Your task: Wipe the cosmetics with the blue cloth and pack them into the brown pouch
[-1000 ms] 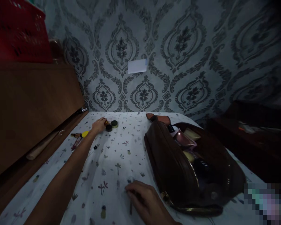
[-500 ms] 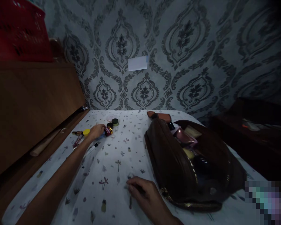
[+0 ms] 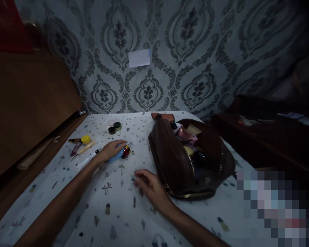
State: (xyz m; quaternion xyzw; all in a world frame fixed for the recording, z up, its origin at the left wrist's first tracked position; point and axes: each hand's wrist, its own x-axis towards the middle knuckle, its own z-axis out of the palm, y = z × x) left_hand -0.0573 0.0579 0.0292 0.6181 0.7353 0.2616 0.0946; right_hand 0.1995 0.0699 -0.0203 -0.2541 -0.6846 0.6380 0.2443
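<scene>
My left hand (image 3: 110, 151) reaches across the patterned bedsheet (image 3: 123, 212) and closes on a small red bottle with a gold cap (image 3: 126, 152). Something blue shows under its fingers. My right hand (image 3: 149, 184) rests on the sheet nearer to me, fingers loosely bent and apart, with nothing seen in them. It lies just left of an open brown bag (image 3: 175, 164) that lies on its side, stuffed with cosmetics (image 3: 186, 135).
Two small round jars (image 3: 114, 128) sit at the far end of the sheet. A yellow-capped item (image 3: 86, 139), pencils (image 3: 77, 148) and a white tube (image 3: 87, 160) lie at the left. A wooden board (image 3: 28, 109) runs along the left, and a dark table (image 3: 262, 137) stands at the right.
My left hand picked the red bottle from beside the jars and drew it toward me and to the right. My right hand lifted slightly toward the bag. The view shifted right.
</scene>
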